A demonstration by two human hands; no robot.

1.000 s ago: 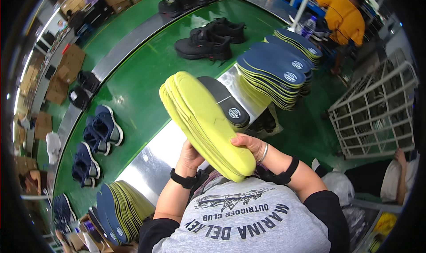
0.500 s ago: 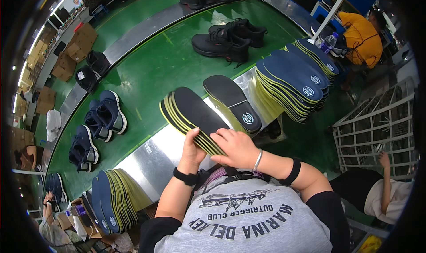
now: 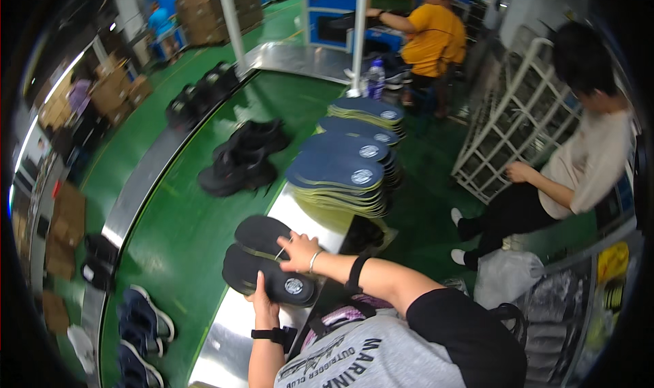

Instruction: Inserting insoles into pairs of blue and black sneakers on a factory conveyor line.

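Observation:
Two overlapping sets of black insoles lie in front of me over the metal edge strip: the farther insole [image 3: 261,230] and the nearer insole [image 3: 248,269]. A round pale mark shows at the near end, and a thin white band by my right fingers. My left hand [image 3: 264,305] grips the nearer insoles, thumb on top, fingers mostly hidden beneath. My right hand [image 3: 300,250] closes over their side by the band; blur hides its exact hold. Just beyond, tall stacks of blue insoles with yellow-green undersides [image 3: 334,163] stand on the strip.
Black shoes [image 3: 242,160] stand on the green table, navy sneakers [image 3: 143,320] at the near left. A purple bottle [image 3: 376,80] stands beyond the stacks. A seated person [image 3: 586,156] is at right, beside a white rack [image 3: 511,115]; another, in orange [image 3: 436,37], works farther back.
My view has swung right. The held insoles have come against the banded black stack that lay apart on the strip, and my right hand has shifted onto the insoles by the band.

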